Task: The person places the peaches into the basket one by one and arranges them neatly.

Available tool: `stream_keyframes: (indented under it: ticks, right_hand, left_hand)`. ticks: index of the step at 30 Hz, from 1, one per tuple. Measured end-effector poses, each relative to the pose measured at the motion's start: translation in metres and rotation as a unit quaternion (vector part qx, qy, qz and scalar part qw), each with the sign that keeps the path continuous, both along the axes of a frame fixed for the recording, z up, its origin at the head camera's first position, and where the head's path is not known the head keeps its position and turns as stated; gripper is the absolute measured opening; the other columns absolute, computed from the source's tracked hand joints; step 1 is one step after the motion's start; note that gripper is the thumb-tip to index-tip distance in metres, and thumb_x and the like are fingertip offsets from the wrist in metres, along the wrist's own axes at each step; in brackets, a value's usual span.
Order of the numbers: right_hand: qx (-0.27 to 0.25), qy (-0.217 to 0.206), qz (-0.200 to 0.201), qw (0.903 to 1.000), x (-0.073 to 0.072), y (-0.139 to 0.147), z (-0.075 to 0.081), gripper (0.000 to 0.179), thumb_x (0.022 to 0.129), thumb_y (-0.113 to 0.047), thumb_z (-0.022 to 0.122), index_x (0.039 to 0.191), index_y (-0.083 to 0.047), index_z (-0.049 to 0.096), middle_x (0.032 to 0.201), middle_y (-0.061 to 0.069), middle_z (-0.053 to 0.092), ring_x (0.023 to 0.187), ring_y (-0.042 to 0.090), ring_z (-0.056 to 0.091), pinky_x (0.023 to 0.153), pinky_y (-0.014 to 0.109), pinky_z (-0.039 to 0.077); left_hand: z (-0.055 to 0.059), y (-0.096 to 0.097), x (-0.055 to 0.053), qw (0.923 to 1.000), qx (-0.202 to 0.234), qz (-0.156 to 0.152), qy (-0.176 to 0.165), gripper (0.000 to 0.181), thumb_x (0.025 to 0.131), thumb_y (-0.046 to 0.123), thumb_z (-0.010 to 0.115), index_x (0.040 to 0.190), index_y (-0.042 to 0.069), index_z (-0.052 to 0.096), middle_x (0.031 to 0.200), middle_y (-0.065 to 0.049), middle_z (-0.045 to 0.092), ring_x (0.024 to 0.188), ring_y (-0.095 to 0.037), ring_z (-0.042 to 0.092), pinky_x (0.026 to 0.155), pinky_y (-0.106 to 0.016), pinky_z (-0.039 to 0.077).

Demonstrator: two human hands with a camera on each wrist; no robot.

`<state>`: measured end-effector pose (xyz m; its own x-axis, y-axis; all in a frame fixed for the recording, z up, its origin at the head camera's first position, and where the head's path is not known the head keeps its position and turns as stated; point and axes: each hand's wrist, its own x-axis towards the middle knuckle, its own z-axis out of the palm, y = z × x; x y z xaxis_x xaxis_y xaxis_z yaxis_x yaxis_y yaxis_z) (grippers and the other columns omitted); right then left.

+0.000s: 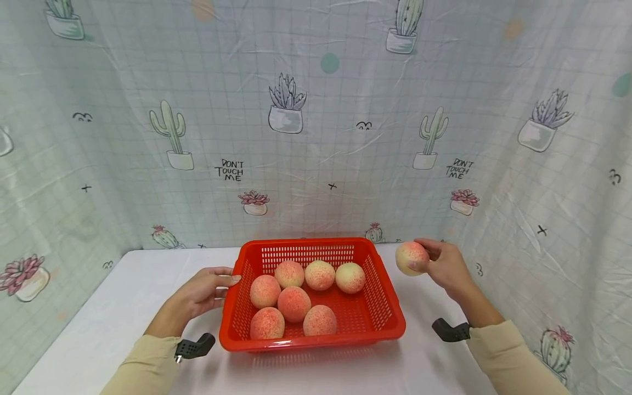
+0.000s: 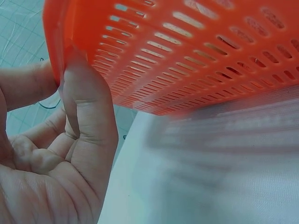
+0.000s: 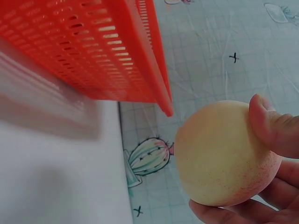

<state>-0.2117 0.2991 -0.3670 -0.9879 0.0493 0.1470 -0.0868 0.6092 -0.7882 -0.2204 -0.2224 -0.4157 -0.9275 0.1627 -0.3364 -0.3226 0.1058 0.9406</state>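
A red plastic basket (image 1: 316,345) with slotted walls stands on the white table and holds several pink and yellow peaches (image 1: 294,304). My left hand (image 1: 199,293) pinches the basket's left rim, thumb on one side and fingers on the other, as the left wrist view shows close up. Off the basket's right side, my right hand (image 1: 448,269) grips a single pale yellow peach (image 3: 224,154) with a pink blush. The thumb lies over that peach and the fingers curl beneath it. In the head view this peach is outside the basket, level with its back right corner.
Around the white table (image 1: 118,307) hangs a pale curtain (image 1: 326,137) printed with potted cacti, close behind the basket and along the right side. A black wrist mount (image 1: 196,346) sits on the left forearm, another mount (image 1: 450,331) on the right.
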Motion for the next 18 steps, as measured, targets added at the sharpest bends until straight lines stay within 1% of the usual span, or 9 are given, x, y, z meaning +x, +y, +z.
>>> stream_keyframes:
  ticks: [2,4,5,9,12,18]
  right_hand:
    - [-0.005,-0.002,0.008,0.9999,0.002,-0.002,0.002,0.062,0.091,-0.008,0.078,0.147,0.003,0.054,0.145,0.028,0.060,0.131,0.042,0.060,0.097,0.037,0.058]
    - [-0.009,-0.003,0.014,0.9999,0.005,-0.005,0.004,0.061,0.091,-0.008,0.078,0.147,0.003,0.055,0.144,0.028,0.061,0.131,0.043,0.060,0.095,0.035,0.059]
    - [-0.010,-0.003,0.018,0.9998,0.006,-0.007,0.005,0.061,0.091,-0.008,0.078,0.146,0.002,0.056,0.144,0.027,0.061,0.132,0.043,0.060,0.096,0.036,0.059]
    - [-0.012,-0.003,0.030,0.9995,0.011,-0.014,0.007,0.059,0.091,-0.008,0.078,0.145,0.002,0.057,0.144,0.027,0.062,0.133,0.045,0.060,0.100,0.045,0.060]
    - [-0.012,-0.002,0.039,0.9992,0.015,-0.020,0.009,0.060,0.091,-0.008,0.078,0.146,0.002,0.056,0.145,0.027,0.061,0.134,0.046,0.059,0.101,0.050,0.060]
    - [-0.020,0.000,0.064,0.9977,0.020,-0.031,0.010,0.057,0.091,-0.003,0.076,0.145,0.002,0.057,0.144,0.027,0.061,0.132,0.047,0.060,0.095,0.047,0.062]
  left_hand:
    - [0.001,0.000,0.000,1.0000,-0.002,0.001,-0.002,0.055,0.101,0.024,0.068,0.144,-0.004,0.049,0.118,-0.010,0.073,0.093,-0.021,0.072,0.084,-0.038,0.066]
    - [0.002,0.000,0.000,1.0000,-0.005,0.002,-0.005,0.054,0.101,0.024,0.069,0.144,-0.004,0.050,0.116,-0.009,0.074,0.092,-0.021,0.072,0.083,-0.037,0.066]
    - [0.002,0.000,0.000,1.0000,-0.006,0.003,-0.006,0.054,0.100,0.023,0.069,0.144,-0.004,0.050,0.115,-0.009,0.074,0.091,-0.021,0.072,0.083,-0.037,0.066]
    - [0.004,0.000,-0.001,0.9998,-0.013,0.006,-0.011,0.052,0.099,0.023,0.071,0.141,-0.003,0.053,0.112,-0.008,0.074,0.089,-0.020,0.071,0.081,-0.037,0.066]
    - [0.004,-0.001,-0.002,0.9997,-0.018,0.007,-0.012,0.051,0.099,0.022,0.071,0.139,-0.004,0.055,0.111,-0.009,0.074,0.089,-0.021,0.070,0.080,-0.038,0.067]
    - [0.005,-0.002,-0.003,0.9997,-0.021,0.005,-0.013,0.050,0.099,0.022,0.071,0.139,-0.004,0.056,0.113,-0.010,0.073,0.090,-0.022,0.069,0.080,-0.039,0.067]
